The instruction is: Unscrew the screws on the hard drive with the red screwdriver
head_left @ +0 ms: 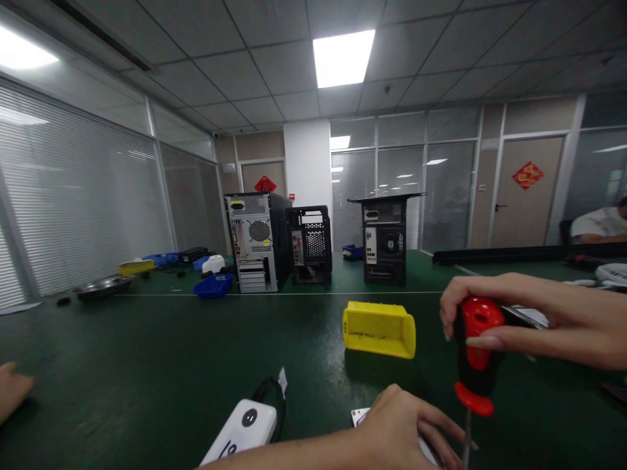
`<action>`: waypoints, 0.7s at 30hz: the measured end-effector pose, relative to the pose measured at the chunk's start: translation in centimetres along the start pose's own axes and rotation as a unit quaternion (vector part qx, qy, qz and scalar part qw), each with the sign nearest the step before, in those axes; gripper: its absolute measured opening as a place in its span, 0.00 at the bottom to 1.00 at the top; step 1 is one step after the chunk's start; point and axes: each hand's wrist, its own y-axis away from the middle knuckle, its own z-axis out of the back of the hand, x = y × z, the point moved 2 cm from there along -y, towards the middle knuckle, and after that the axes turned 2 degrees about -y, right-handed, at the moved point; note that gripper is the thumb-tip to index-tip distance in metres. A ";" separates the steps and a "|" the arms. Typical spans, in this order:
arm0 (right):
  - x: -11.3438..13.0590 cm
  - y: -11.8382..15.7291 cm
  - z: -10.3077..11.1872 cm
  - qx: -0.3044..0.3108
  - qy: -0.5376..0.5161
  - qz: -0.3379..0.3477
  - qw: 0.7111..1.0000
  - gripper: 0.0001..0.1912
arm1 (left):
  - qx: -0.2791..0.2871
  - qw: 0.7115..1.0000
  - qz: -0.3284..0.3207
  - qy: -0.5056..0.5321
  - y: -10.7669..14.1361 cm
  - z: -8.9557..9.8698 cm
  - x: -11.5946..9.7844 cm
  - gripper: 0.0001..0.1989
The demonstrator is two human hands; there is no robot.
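Note:
My right hand (pixel 529 320) is closed around the handle of a red and black screwdriver (pixel 480 356). Its shaft points down, and the tip is cut off by the lower frame edge. Just left of the shaft, my left hand (pixel 406 424) presses over a silver metal part (pixel 360 416) with small holes in its corner. Most of that part is hidden under the fingers. A yellow plastic bin (pixel 379 329) lies beyond my hands, with small dark bits inside. To the left of my left wrist is a white device (pixel 245 427) with a round dark button and a black cable.
Two computer towers (pixel 257 241) (pixel 385 241) and an open black case (pixel 311 245) stand farther back on the green table (pixel 147 352). Blue bins (pixel 214 285) and a metal dish (pixel 104 286) sit at left. Another person's hand (pixel 14 391) shows at the left edge; a person (pixel 602 225) sits far right.

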 end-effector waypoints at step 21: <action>0.4 -1.9 -0.5 -0.046 0.063 0.045 0.996 0.20 | 0.009 0.997 -0.022 0.075 0.3 0.2 -0.1 0.31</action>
